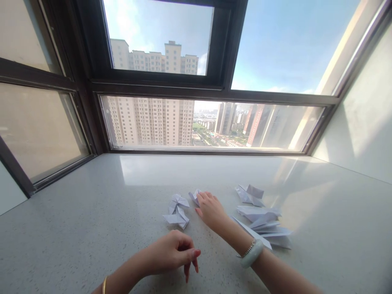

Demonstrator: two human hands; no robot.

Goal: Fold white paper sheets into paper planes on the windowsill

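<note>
My right hand (210,208) reaches forward over a small folded paper piece (194,197). Its fingers are bent over the paper's right side, which they partly hide; the thumb sits just below. Nearer to me, my left hand (180,253) hangs above the counter with nothing in it, its fingers loosely bent downward and apart from each other. Between the hands and slightly left lies white origami (177,210) of folded pieces with pointed ends. Beside my right forearm, several folded white papers (265,224) lie in a loose overlapping pile.
Another folded paper (249,194) lies behind the pile. Everything rests on a pale speckled counter (76,237). Dark window frames (208,152) border its far and left sides, with tall buildings outside. A white wall (361,122) stands at the right.
</note>
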